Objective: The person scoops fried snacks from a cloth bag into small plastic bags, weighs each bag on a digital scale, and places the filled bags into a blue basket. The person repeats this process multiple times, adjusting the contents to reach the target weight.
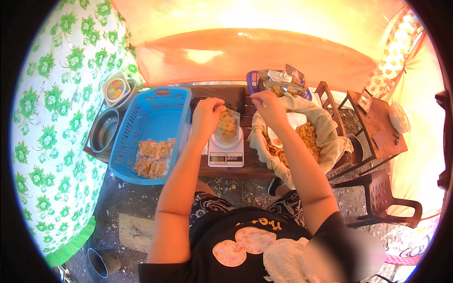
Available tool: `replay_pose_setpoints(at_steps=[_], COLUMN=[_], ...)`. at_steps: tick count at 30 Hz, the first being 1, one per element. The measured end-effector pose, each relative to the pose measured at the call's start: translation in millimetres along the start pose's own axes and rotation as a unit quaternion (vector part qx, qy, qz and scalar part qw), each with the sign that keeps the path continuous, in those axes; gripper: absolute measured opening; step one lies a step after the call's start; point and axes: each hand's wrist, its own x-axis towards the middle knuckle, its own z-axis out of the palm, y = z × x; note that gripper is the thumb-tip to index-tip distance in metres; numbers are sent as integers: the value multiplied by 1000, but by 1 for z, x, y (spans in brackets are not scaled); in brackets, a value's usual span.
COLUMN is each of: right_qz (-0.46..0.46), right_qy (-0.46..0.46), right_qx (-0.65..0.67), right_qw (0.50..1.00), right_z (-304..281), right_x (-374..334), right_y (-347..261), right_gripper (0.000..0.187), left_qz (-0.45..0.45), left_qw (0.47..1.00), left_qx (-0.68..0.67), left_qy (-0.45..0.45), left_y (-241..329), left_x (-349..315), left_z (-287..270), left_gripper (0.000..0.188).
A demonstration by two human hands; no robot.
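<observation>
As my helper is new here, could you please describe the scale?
Find the big blue basket. On the bench to its right stands the scale, small and white, under a filled clear bag. Unlike its neighbours, it has a display.

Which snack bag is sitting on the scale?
The single clear bag at the left hand; the other bags lie in the blue basket and purple basket.
</observation>
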Motion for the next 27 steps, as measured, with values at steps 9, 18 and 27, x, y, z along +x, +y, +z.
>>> replay_pose_setpoints(at_steps=[9, 18, 27], right_qz=[240, 374, 63], right_qy=[7, -107, -83], right_qx=[-121, -350, 11], right_qw=[963, 852, 995], right_z=[-83, -70, 6], right_x=[-76, -105, -35], right_y=[129, 136, -4], right_gripper=[21, 25, 18], left_qz=[-7, -135, -182], left_qw=[983, 957, 949], left_qx=[-78, -197, -254], left_qy=[167, 167, 42], left_y=[-24, -56, -84], left_x=[-7, -28, -52], left_z=[5, 7, 24], left_gripper=[13, 21, 26])
